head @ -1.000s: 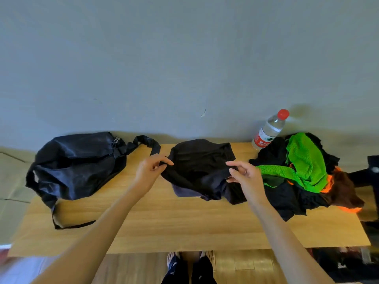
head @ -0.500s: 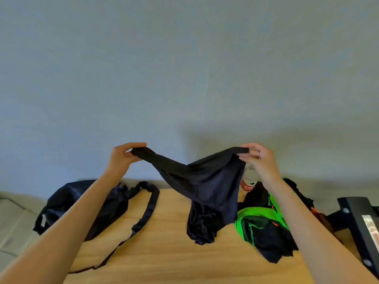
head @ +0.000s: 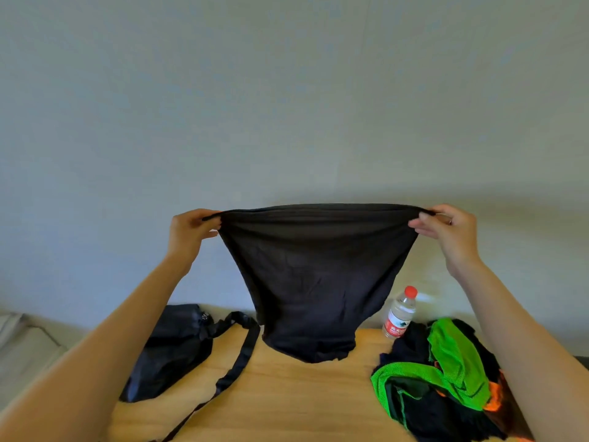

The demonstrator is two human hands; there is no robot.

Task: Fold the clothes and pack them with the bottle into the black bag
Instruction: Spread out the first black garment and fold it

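Wooden table (head: pixel 287 406) against a plain grey-green wall (head: pixel 287 90), holding bag (head: pixel 169 349), bottle (head: pixel 400 314).

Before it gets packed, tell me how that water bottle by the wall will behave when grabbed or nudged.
The water bottle stands upright, tall and narrow, so a nudge would likely tip it, and its round body would then roll. Its clear plastic probably flexes under grip. It looks filled, so probably fairly heavy for its size.

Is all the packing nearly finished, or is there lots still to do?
Lots left. Nothing looks packed yet. Right now the left hand and right hand hold a black garment stretched above the table, not folded. The pile of clothes and the water bottle still sit outside the black bag.
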